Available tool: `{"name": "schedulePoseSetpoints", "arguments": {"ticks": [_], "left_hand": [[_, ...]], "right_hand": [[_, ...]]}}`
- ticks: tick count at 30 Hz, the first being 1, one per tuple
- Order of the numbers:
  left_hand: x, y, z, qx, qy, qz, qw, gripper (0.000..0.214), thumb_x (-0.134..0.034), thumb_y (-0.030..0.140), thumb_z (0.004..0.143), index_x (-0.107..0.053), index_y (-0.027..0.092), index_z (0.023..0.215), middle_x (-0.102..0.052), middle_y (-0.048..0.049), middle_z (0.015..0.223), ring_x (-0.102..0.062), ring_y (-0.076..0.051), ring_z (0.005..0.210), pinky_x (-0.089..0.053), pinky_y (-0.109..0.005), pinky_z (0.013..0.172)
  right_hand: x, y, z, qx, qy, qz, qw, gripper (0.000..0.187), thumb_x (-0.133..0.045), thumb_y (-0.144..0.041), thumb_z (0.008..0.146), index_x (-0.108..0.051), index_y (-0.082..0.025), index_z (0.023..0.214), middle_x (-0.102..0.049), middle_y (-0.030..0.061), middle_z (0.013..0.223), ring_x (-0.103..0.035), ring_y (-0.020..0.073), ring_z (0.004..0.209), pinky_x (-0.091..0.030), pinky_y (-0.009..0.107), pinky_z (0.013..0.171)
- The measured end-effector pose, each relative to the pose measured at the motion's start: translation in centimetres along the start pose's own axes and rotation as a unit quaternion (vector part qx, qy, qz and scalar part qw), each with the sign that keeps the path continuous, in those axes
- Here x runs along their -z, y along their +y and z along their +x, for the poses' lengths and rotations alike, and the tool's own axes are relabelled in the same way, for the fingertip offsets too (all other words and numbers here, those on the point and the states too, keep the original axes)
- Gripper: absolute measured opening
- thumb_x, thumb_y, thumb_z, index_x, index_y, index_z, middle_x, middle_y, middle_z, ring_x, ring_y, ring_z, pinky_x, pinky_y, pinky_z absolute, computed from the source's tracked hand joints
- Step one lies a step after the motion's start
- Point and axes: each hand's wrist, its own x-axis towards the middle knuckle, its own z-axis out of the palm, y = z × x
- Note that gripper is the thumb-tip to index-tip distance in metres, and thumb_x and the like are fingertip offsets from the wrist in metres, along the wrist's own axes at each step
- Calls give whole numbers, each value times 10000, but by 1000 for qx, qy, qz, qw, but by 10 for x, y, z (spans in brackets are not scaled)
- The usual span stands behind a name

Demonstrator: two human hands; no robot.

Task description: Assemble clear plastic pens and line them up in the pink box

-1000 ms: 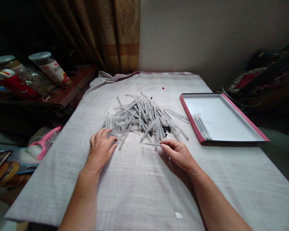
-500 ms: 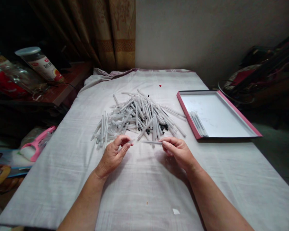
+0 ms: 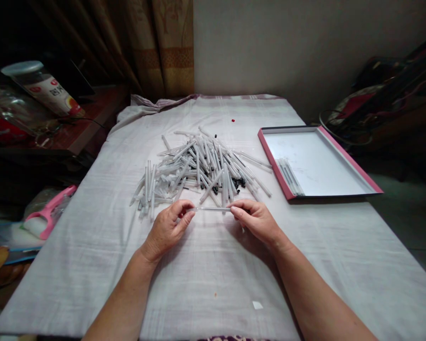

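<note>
A slim pen with a clear barrel (image 3: pixel 213 209) lies level between my hands, above the tablecloth. My right hand (image 3: pixel 255 220) pinches its right end between thumb and fingers. At the other end, my left hand (image 3: pixel 172 223) is closed on a small translucent piece, mostly hidden by the fingertips, which meets the pen's tip. Just beyond my hands spreads a heap of clear pen parts (image 3: pixel 199 166), barrels and caps, with small black plugs (image 3: pixel 238 182) among them.
A shallow pink-edged box lid (image 3: pixel 323 161) stands on the right, with several assembled pens (image 3: pixel 290 177) along its left side. A red bit (image 3: pixel 233 120) and a white scrap (image 3: pixel 257 305) lie on the cloth. Pink scissors (image 3: pixel 49 213) and a jar (image 3: pixel 44 87) are at left.
My hands have come together: the gap between the pen's tip and the translucent piece in my left hand has closed. The whole view has shifted slightly.
</note>
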Motion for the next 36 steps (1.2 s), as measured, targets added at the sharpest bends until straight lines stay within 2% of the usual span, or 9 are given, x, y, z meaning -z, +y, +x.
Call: {"name": "schedulePoseSetpoints", "arguments": {"ticks": [8,13,18,23,29,36], "left_hand": [[-1,-2,-1,-12,-1,13,1000,129,-525,279,903,-608,201,963,-678,-4,826,-617,-129,687,-488,-221,679],[-1,-2,-1,-21,-10,26,999,132,-530,284,907,-616,200,961,-678,-6,816,-620,-135,685,-490,-230,681],[-8,-4,-1,-30,-30,-5,999,170,-550,269,911,-679,200,999,-715,-39,880,-655,-154,761,-505,-252,733],[-22,-5,-4,13,-15,-73,997,176,-587,287,897,-725,199,962,-746,-56,883,-691,-180,813,-532,-272,756],[-31,-2,-7,31,11,-105,994,178,-610,289,884,-748,192,940,-763,-65,875,-708,-187,808,-557,-273,741],[-31,-3,-6,40,0,-116,992,181,-620,301,869,-760,202,926,-769,-67,879,-711,-195,817,-567,-292,764]], "right_hand": [[2,1,1,5,-1,-12,1000,313,-648,-448,758,-740,-152,802,-594,13,599,-538,142,576,-420,246,506],[1,0,0,16,-7,-35,999,285,-637,-419,778,-751,-163,829,-668,32,659,-602,165,629,-457,254,533],[5,1,0,31,-53,-78,995,264,-613,-365,809,-774,-178,901,-757,62,813,-674,202,728,-527,306,669],[10,1,-3,63,-124,-144,980,248,-607,-324,842,-781,-206,972,-776,74,941,-701,232,844,-531,346,802],[9,1,-3,87,-131,-164,974,260,-563,-313,876,-781,-206,965,-777,78,923,-708,228,825,-526,334,782],[7,3,-3,86,-126,-152,977,239,-582,-326,871,-777,-208,945,-775,79,900,-696,217,809,-514,321,764]]}}
